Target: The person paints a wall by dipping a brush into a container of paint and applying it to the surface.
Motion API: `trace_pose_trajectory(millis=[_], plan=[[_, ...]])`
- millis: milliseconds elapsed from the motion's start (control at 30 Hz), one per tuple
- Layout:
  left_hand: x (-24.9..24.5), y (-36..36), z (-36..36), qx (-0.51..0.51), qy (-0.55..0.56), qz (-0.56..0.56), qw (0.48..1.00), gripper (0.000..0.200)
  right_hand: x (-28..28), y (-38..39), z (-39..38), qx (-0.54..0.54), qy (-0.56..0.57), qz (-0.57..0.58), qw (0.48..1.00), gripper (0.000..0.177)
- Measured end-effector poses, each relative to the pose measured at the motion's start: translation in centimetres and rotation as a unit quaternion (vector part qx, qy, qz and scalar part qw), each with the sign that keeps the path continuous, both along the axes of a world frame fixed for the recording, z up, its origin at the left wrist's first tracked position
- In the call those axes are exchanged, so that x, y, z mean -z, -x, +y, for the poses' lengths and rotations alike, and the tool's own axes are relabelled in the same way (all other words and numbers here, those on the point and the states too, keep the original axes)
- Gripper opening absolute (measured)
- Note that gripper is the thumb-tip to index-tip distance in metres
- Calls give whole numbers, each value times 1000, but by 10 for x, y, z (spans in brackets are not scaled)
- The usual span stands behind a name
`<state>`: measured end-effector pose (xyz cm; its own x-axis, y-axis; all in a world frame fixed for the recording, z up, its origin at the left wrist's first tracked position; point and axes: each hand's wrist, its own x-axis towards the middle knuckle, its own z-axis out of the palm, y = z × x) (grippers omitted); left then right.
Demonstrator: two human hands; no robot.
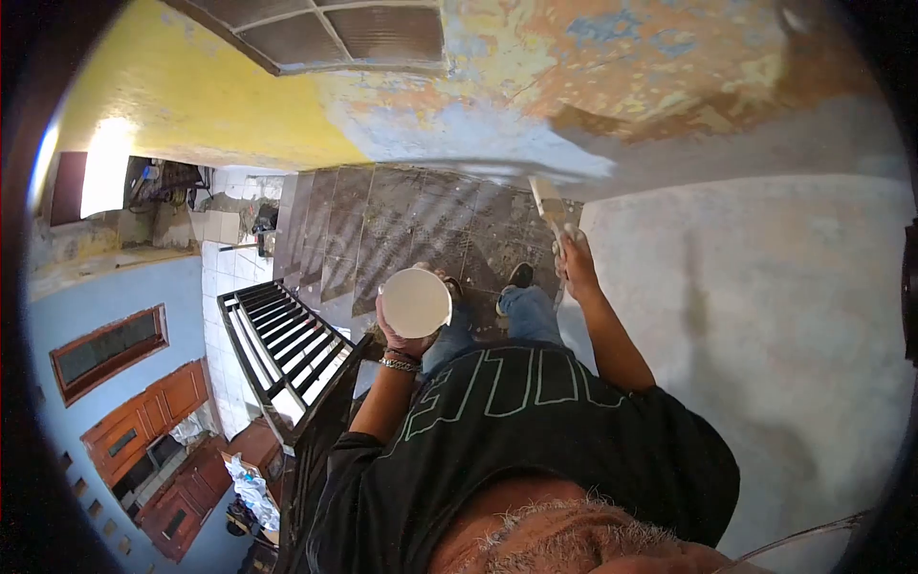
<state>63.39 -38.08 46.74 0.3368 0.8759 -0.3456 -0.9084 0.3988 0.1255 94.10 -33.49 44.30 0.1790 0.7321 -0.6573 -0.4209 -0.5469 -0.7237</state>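
My left hand (395,339) is wrapped round a round tub (416,302), held in front of my body. Its circular top looks smooth and cream-white, and most of my fingers are hidden beneath it. Out to the right, my right hand (576,262) grips the handle of a flat, pale hand tool (549,203), shaped like a wide brush or scraper. The tool's broad end points away from me, toward the foot of the patchy wall (459,120), and overlaps the wall's lower edge in this view.
Dark stair treads (330,225) run down to the left of the tiled floor (478,230) under my feet. A black metal railing (287,335) stands at my left. The smooth grey-white wall (746,316) rises close on my right. A window (344,33) is set high in the yellow wall.
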Motion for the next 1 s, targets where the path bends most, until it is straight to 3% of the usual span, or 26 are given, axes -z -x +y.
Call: trace_pose_trajectory(millis=[33, 67, 133, 167, 267, 367, 467, 533, 600, 667, 800, 867, 933, 1000], plan=[[-1, 0, -5, -43, 27, 79, 996, 62, 1, -2, 3, -2, -11, 18, 1000, 11], [-10, 1, -4, -40, 23, 80, 996, 62, -2, -3, 10, 1, -15, 19, 1000, 11], [-26, 10, -3, -54, 48, -15, 997, 60, -6, -1, 24, 23, -17, 57, 998, 17], [-12, 13, -10, -74, 33, 64, 995, 60, -7, -1, 32, 24, -19, 58, 998, 17], [-42, 8, 0, -84, 35, 27, 995, 58, -4, -11, 72, 64, 10, 31, 997, 18], [-55, 2, 1, -81, 31, -8, 996, 60, 1, -31, 108, 18, -8, 23, 1000, 18], [-39, 6, 0, -75, -7, 5, 997, 62, -61, -32, 126, 85, -58, -3, 995, 15], [-58, -2, 9, -70, -8, -4, 998, 63, -103, -31, 101, 22, -151, 75, 985, 14], [-66, -10, 17, -69, -11, -15, 997, 63, -146, -27, 78, 17, -162, 46, 986, 15], [-68, -13, 20, -87, -24, 7, 996, 65, -167, -26, 65, 88, -233, -48, 967, 19], [-61, -16, 24, -134, 9, 84, 987, 64, -141, -49, 77, 115, -346, -160, 917, 23], [-72, -18, 25, -91, -34, -11, 995, 61, -109, -65, 96, 140, -327, -206, 912, 28], [-77, -22, 26, -84, -33, -24, 996, 61, -61, -79, 111, 131, -317, -187, 921, 27], [-85, -29, 27, -92, -56, -26, 994, 61, -18, -82, 108, 96, -314, -383, 864, 25]])
